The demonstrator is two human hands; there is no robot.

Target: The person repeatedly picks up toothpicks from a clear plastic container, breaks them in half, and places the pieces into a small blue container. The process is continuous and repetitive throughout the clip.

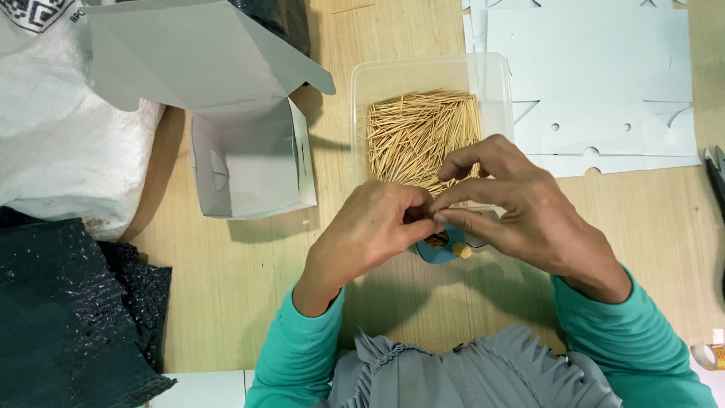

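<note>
My left hand (370, 234) and my right hand (513, 204) meet fingertip to fingertip over the near end of a clear plastic tub (362, 83) filled with wooden toothpicks (419, 132). Between the fingertips is a small blue packet (440, 248) with a bundle of toothpick ends showing at its mouth. Both hands pinch it; the fingers hide most of it. The sleeves are teal.
An open white cardboard box (242, 159) lies to the left on the wooden table (226, 287). Flat white box blanks (604, 83) are stacked at the back right. A white woven sack (60, 128) and black bubble wrap (68, 310) fill the left. A tape roll (710, 353) sits at the right edge.
</note>
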